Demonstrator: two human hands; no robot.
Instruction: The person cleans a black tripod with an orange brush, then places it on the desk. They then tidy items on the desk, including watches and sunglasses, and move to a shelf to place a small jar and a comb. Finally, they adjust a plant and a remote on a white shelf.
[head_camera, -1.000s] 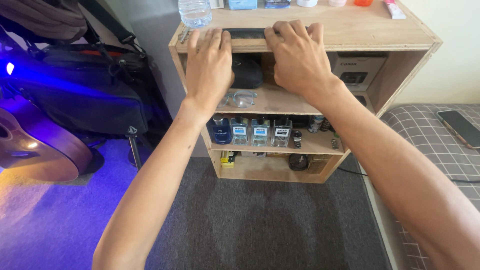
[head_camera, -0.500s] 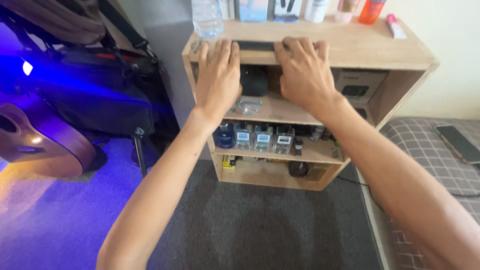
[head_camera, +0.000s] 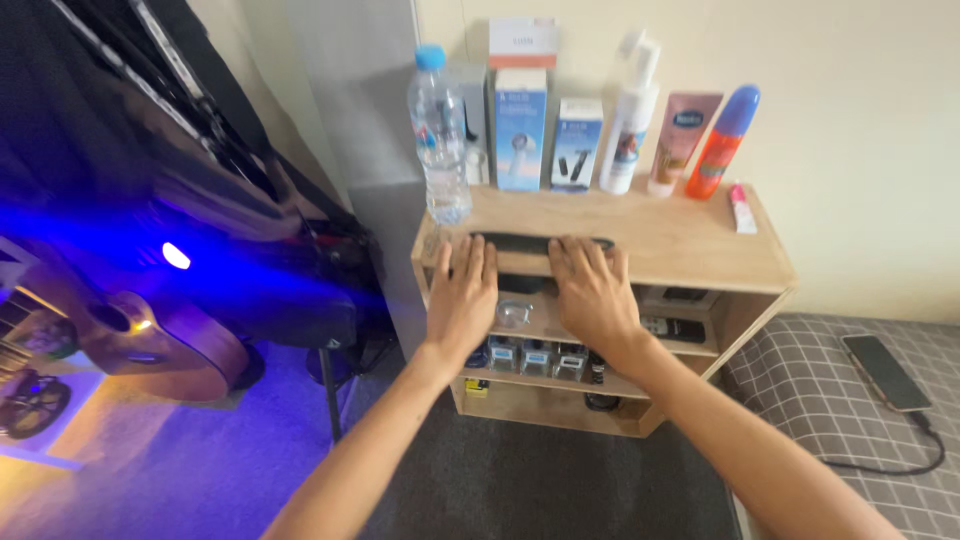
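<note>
My fingers were spread and laid flat, palms down, along the front edge of the shelf top (head_camera: 690, 250). The left hand (head_camera: 462, 300) sat near the front-left corner, and its fingertips reached the left end of a long, flat black object (head_camera: 540, 243) lying along that edge. The right hand (head_camera: 595, 292) sat beside it toward the middle, fingertips on or just short of the right part of the same object. I could not tell whether either hand gripped it; nothing was pinched or lifted, and the object lay flat on the wood, between my fingertips and the row of containers behind it.

By my judgement the handling was at its start: both hands had made contact, but the black object was not yet raised or moved off the edge.

Farther back, a clear water bottle (head_camera: 438, 135) with a blue cap stood near the back-left corner. Beside it along the back edge stood a tall blue and white box (head_camera: 521, 128), a smaller box (head_camera: 576, 143), a white pump bottle (head_camera: 630, 120), a pink tube (head_camera: 682, 142) and an orange spray can (head_camera: 724, 140) with a blue cap. A small pink tube (head_camera: 741, 210) lay near the right edge.

Under my hands the lower shelves held small bottles (head_camera: 538, 357) and dark items. A guitar (head_camera: 150, 345) lay to the left in blue light, and a phone (head_camera: 885, 372) rested on a checked bedspread at the right.
</note>
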